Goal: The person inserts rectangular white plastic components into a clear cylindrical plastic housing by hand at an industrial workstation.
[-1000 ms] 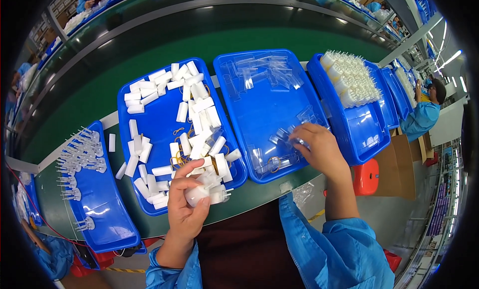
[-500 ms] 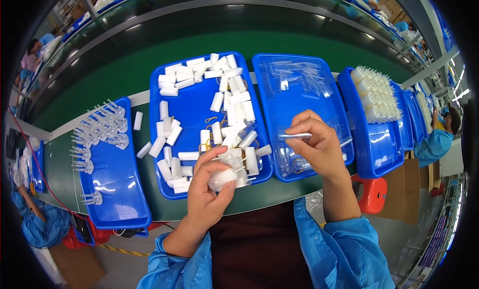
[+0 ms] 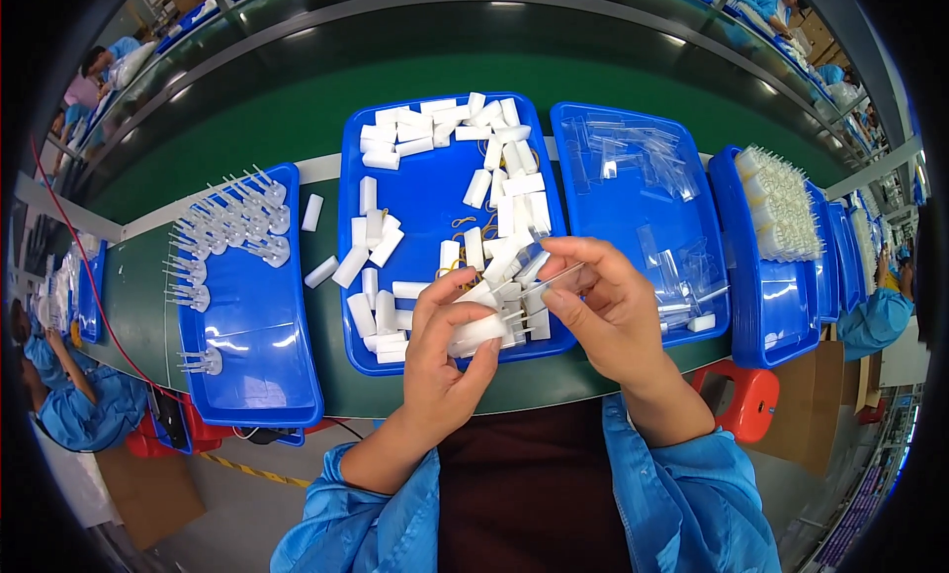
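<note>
My left hand (image 3: 440,360) is closed around a white part (image 3: 481,328) with thin prongs pointing right; its fingers hide much of it. Close beside it, my right hand (image 3: 613,311) pinches a thin clear plastic piece (image 3: 559,278) at the prong side; whether the two touch I cannot tell. Both hands are above the near right corner of the middle blue tray (image 3: 420,207), which holds many white rectangular blocks (image 3: 397,133) and some yellowish rubber bands (image 3: 465,222). In the blue tray to its right (image 3: 643,212) lie clear plastic strips (image 3: 638,158).
At the left, a blue tray (image 3: 262,360) holds white discs with upright prongs (image 3: 227,222). Two loose blocks (image 3: 312,212) lie beside it on the green table. Farther right, another tray holds stacked pronged pieces (image 3: 776,202). A red stool (image 3: 736,400) stands below; co-workers sit at both sides.
My right hand has moved left with the clear piece, from over the right tray to beside the part in my left hand. The whole view has shifted slightly, trays appearing farther right.
</note>
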`<action>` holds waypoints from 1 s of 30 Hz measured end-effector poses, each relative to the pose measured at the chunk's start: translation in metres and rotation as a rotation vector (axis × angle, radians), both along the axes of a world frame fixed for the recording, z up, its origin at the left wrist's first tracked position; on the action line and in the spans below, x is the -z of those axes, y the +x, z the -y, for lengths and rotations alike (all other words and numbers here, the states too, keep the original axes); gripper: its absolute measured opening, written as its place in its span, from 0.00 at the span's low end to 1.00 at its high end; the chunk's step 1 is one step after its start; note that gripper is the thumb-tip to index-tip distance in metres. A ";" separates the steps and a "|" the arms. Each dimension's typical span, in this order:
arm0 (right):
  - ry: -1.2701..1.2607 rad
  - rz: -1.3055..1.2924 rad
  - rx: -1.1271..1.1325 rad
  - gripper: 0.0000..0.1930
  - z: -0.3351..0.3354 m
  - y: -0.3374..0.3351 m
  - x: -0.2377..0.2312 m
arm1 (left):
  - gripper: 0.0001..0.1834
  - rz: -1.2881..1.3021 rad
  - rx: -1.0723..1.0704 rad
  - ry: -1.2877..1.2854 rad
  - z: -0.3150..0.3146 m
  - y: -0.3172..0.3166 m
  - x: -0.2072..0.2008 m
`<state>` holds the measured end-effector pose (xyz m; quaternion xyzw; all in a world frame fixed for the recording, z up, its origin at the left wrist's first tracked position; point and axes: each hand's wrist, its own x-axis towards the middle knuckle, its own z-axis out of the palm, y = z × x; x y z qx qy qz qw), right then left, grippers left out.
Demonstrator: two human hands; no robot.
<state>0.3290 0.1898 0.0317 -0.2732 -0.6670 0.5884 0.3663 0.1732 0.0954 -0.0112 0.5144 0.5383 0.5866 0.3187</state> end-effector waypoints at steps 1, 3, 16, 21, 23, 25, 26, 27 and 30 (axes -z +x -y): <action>-0.002 0.000 -0.001 0.19 0.000 0.000 0.001 | 0.15 0.005 -0.006 0.004 0.000 0.000 0.000; 0.020 0.033 -0.023 0.20 0.001 -0.001 0.003 | 0.15 -0.007 -0.004 0.000 0.001 0.000 0.000; -0.267 -0.093 -0.058 0.20 0.003 -0.010 0.010 | 0.14 -0.020 0.002 -0.021 0.000 0.002 0.003; -0.273 -0.055 -0.069 0.20 0.000 -0.007 0.012 | 0.13 0.012 0.025 -0.027 -0.001 0.002 0.003; -0.275 -0.052 -0.068 0.20 -0.001 -0.007 0.010 | 0.12 0.030 0.034 -0.032 -0.001 0.002 0.003; -0.276 -0.051 -0.067 0.20 0.000 -0.007 0.010 | 0.12 0.025 0.035 -0.034 -0.001 0.003 0.004; -0.270 -0.053 -0.060 0.20 0.000 -0.007 0.011 | 0.12 0.024 0.035 -0.036 -0.001 0.003 0.004; -0.263 -0.056 -0.052 0.20 0.001 -0.008 0.012 | 0.12 0.023 0.032 -0.036 -0.002 0.003 0.004; -0.317 -0.084 -0.045 0.20 0.003 -0.008 0.012 | 0.12 0.021 0.027 -0.032 -0.003 0.003 0.004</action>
